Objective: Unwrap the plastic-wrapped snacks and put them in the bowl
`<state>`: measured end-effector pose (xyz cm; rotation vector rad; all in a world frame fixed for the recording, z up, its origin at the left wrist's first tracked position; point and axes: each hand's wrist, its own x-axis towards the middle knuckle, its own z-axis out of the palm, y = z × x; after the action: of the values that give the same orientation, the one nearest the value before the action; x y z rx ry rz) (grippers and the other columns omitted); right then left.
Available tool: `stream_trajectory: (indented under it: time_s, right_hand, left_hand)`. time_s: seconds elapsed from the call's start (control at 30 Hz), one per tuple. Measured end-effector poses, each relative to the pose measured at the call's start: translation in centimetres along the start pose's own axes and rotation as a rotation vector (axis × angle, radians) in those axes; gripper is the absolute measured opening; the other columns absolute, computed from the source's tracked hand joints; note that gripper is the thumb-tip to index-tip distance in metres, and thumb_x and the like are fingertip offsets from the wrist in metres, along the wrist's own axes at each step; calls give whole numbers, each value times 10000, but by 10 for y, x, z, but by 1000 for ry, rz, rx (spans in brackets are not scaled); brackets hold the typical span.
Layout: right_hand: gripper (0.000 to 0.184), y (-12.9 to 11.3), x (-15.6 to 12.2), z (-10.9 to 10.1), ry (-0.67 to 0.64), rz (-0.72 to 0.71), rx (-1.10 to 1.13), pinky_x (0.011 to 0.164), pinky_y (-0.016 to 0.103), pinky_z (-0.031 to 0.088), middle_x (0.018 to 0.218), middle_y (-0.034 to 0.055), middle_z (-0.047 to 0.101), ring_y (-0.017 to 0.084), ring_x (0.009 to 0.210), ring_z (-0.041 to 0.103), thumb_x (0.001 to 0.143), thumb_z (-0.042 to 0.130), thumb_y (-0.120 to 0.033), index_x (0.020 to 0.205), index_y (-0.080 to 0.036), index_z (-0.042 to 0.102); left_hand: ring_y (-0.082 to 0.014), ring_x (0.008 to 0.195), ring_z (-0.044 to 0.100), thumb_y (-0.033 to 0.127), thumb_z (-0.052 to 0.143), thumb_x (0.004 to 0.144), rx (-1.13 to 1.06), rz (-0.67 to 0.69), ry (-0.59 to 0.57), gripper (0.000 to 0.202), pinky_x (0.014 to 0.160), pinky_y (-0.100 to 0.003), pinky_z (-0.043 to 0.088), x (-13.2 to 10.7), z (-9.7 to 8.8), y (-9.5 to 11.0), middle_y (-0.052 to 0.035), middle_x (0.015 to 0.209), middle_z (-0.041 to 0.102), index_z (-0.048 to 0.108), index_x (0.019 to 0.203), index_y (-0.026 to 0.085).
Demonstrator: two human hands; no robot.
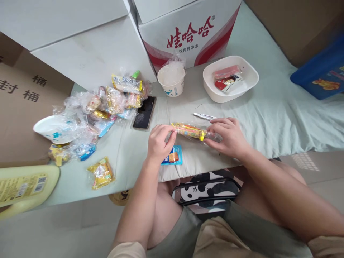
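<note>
A long clear plastic bag of snacks [189, 131], yellow and orange inside, lies across the pale green cloth in front of me. My left hand [159, 142] is closed on its left end. My right hand [228, 138] pinches its right end, where the clear plastic is gathered. A small blue snack packet [173, 156] lies on the cloth just under my left hand. A thin white pen-like tool [204, 116] lies beyond the bag, close to my right hand.
A black phone [144, 112], a paper cup [171, 81] lined with plastic and a white bowl [230, 94] holding red packets sit behind. A heap of wrapped snacks [107, 104] and a tipped paper cup [53, 129] lie left. White boxes [188, 32] stand at the back.
</note>
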<state>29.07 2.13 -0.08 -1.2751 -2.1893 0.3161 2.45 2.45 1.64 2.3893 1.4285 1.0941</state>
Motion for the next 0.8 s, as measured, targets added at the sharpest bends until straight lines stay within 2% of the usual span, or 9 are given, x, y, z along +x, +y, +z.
stream_trajectory:
  time_s: [0.13,0.2,0.3,0.4,0.5,0.63,0.73,0.8]
  right_hand:
    - [228,2,1,-2,58,49,38,907,437,379,901,52,733,277,980,668,833,629,-446,783,-242,541]
    - [235,3,1,-5,76,68,60,895,441,384,846,41,707,267,916,657,833,628,-463,791,-245,550]
    - [237,3,0,-11,85,103,166,893,450,406,758,18,655,252,846,638,830,656,-476,896,-253,614]
    - [296,5,0,-18,129,177,445,829,406,474,840,30,659,231,839,631,831,686,-480,1016,-256,627]
    - [288,8,0,-23,175,264,665,774,355,512,908,38,656,201,828,627,826,713,-459,1000,-250,616]
    - [264,9,2,-25,154,375,727,683,313,528,822,4,629,156,698,618,826,732,-417,980,-244,604]
    - [223,6,2,-22,142,412,731,634,296,538,821,-8,620,130,629,609,863,692,-412,966,-244,588]
    - [221,4,1,-19,165,402,710,702,308,558,870,6,633,147,718,644,869,684,-425,949,-245,584]
  left_hand:
    - [-217,1048,654,263,494,970,58,-8,26,134,956,-394,498,0,1,-3,-66,1020,744,601,901,222]
    - [-240,1119,633,283,511,960,71,-26,45,135,1007,-426,473,0,2,-3,-60,996,749,611,890,227]
    - [-227,1011,661,307,564,927,-21,-73,32,123,953,-403,496,0,2,-3,-31,853,729,631,861,228]
    - [-178,843,671,335,635,880,-247,-201,-5,124,827,-330,533,-1,2,-5,-17,828,717,652,857,215]
    - [-154,760,669,369,699,821,-457,-372,-19,178,722,-279,536,-2,2,-10,-20,807,715,671,864,200]
    - [-154,692,661,420,766,753,-533,-507,-74,299,655,-267,529,-1,1,-17,-25,765,721,711,928,183]
    - [-167,733,671,431,705,831,-426,-457,-117,246,714,-293,542,-1,-1,-16,-38,779,736,725,822,186]
    - [-184,839,697,436,661,882,-393,-380,-94,260,798,-316,555,-1,-1,-12,-55,870,759,722,811,193]
